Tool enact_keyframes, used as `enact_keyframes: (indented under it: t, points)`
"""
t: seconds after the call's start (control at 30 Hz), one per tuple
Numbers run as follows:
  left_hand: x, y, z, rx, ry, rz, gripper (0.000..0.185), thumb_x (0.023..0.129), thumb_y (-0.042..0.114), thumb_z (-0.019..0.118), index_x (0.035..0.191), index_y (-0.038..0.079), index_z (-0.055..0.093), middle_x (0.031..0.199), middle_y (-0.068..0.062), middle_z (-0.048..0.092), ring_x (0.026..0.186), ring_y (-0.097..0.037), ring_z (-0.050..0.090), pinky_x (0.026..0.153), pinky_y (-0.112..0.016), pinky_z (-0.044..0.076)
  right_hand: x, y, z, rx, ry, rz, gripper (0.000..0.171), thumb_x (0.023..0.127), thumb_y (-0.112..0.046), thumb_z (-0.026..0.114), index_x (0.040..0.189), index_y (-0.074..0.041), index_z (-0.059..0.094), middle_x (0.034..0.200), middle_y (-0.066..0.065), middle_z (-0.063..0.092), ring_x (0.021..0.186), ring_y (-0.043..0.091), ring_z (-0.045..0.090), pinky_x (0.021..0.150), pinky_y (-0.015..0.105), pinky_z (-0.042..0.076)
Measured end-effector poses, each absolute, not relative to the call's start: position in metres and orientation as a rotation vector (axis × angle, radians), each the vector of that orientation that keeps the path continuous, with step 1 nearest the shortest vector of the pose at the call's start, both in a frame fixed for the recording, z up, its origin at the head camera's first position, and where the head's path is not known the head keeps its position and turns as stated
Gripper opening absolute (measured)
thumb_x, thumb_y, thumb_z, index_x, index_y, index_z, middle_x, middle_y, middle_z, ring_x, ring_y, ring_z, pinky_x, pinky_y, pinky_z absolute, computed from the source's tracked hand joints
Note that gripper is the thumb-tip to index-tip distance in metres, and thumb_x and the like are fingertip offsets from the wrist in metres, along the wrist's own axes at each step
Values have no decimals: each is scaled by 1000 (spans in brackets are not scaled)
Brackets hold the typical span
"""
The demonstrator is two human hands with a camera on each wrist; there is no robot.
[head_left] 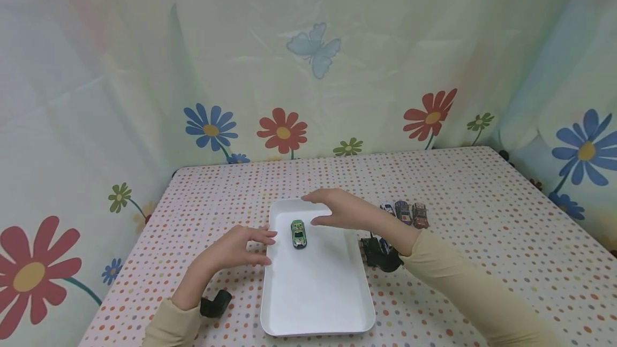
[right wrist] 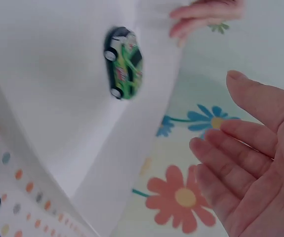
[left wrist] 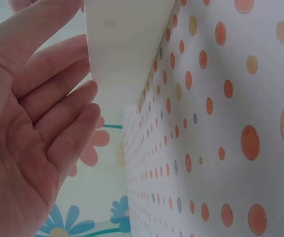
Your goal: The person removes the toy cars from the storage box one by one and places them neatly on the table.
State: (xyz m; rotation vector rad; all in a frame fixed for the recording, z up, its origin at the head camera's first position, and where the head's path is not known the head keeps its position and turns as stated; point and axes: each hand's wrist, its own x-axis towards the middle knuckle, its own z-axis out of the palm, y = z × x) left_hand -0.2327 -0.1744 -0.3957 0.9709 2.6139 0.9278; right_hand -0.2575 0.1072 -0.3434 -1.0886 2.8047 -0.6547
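A small green toy car [head_left: 299, 233] [right wrist: 124, 62] lies in the far part of a white rectangular tray [head_left: 318, 293] [right wrist: 43, 108] on the dotted tablecloth. My right hand [head_left: 332, 210] [right wrist: 250, 163] hovers open just above and right of the car, fingers straight, holding nothing. My left hand [head_left: 241, 248] [left wrist: 38, 123] is at the tray's left rim [left wrist: 122, 54], fingers relaxed and open, their tips touching or nearly touching the edge.
Three more toy cars [head_left: 405, 213] are lined up on the table right of the tray. A black wrist-camera mount [head_left: 383, 253] sits under my right forearm, another [head_left: 215, 303] under my left. A flowered curtain [head_left: 308, 68] hangs behind the table.
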Motion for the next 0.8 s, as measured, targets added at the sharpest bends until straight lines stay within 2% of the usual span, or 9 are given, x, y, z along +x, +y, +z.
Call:
enact_keyframes:
  t: [0.37, 0.6, 0.8]
  points:
    - [-232, -175, -395, 1004, 2616, 918, 41, 75, 27, 79, 109, 6, 70, 124, -1, 59, 128, -24, 40, 99, -41, 39, -269, 82, -374, -1106, 2691, -454, 65, 81, -29, 75, 133, -1, 50, 133, 11, 51, 122, 23, 46, 99, 35, 39]
    - [-233, -175, -396, 1020, 2619, 913, 41, 75, 27, 79, 109, 6, 70, 125, -1, 59, 127, -25, 41, 99, -42, 39, -270, 71, -381, -937, 2683, -343, 72, 78, -34, 77, 137, -6, 47, 136, 7, 49, 124, 21, 45, 100, 35, 38]
    - [-233, -175, -397, 1018, 2623, 905, 41, 76, 27, 79, 110, 6, 70, 125, 0, 58, 127, -25, 41, 98, -42, 39, -267, 61, -386, -882, 2729, -155, 75, 78, -37, 77, 137, -4, 46, 134, 7, 51, 122, 24, 46, 100, 37, 38]
